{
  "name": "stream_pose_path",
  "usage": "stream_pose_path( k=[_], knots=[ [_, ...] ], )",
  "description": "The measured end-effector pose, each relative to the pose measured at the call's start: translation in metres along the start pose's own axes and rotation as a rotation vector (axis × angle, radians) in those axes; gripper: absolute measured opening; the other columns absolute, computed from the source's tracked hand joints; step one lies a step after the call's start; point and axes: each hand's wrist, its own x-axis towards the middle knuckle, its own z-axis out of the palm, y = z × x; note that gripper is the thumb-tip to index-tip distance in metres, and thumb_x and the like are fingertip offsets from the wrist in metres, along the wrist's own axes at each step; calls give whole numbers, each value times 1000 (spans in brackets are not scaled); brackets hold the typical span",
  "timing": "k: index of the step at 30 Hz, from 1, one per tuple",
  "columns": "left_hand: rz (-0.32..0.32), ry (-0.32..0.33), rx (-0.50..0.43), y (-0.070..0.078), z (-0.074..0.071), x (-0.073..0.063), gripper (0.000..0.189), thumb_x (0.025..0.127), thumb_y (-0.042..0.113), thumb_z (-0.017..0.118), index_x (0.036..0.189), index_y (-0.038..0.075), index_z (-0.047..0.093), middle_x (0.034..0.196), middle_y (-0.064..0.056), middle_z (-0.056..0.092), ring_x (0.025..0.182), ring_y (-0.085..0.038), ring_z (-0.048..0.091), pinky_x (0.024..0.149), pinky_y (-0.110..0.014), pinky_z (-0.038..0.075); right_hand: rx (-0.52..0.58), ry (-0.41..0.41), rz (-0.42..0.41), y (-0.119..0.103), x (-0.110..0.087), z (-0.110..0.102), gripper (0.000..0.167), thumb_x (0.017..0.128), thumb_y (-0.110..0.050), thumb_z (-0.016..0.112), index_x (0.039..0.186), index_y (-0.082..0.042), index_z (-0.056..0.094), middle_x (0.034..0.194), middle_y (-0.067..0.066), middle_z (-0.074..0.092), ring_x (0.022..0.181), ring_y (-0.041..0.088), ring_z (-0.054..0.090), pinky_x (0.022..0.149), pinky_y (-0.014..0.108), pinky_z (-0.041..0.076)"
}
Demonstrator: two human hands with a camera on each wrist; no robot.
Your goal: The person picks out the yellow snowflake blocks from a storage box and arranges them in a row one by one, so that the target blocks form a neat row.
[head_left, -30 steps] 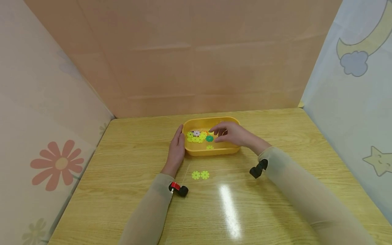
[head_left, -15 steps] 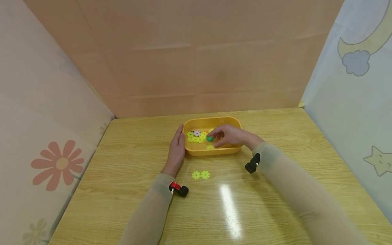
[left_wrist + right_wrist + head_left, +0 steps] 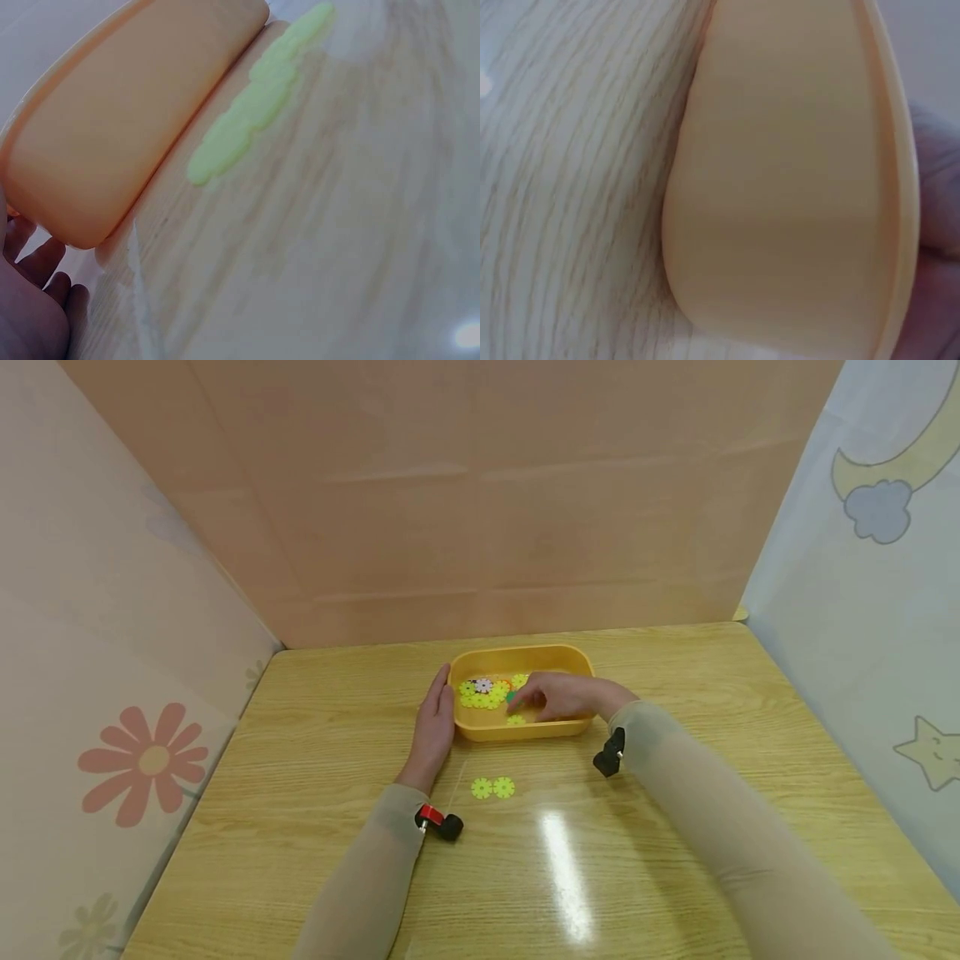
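Note:
A yellow-orange plastic basin (image 3: pixel 525 732) stands on the table, with several notched, flower-like plastic discs (image 3: pixel 482 700) in it, mostly yellow-green, one pale lilac. My left hand (image 3: pixel 432 727) rests along the basin's left end, its fingers against the outer wall, also seen in the left wrist view. My right hand (image 3: pixel 558 695) reaches down inside the basin with bent fingers, beside a partly covered green disc (image 3: pixel 512 697). Whether its fingertips pinch a disc cannot be seen; in the right wrist view the basin wall (image 3: pixel 787 180) hides them. Two yellow-green discs (image 3: pixel 492 788) lie side by side in front of the basin.
The wooden table (image 3: pixel 330 710) carries a bright light reflection (image 3: pixel 566 877) in front. A plain tan backdrop (image 3: pixel 465 527) rises behind it. Side panels with a printed flower (image 3: pixel 152 762) and moon (image 3: pixel 892 460) flank it.
My right hand has moved left and lower into the basin, its fingers bending down by the green disc and covering part of it. The left hand keeps its place.

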Motion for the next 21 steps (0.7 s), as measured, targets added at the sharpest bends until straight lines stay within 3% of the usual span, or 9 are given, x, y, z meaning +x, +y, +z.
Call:
stream_pose_path(
  k=[21],
  knots=[
    [6,-9,-5,0,0,-3,59,122,46,32,177,25,29,180,7,29,167,-20,23,135,-48,22,63,80,48,-5,7,13,25,99,-1,81,121,-12,82,124,8,67,116,26,62,108,49,53]
  ],
)
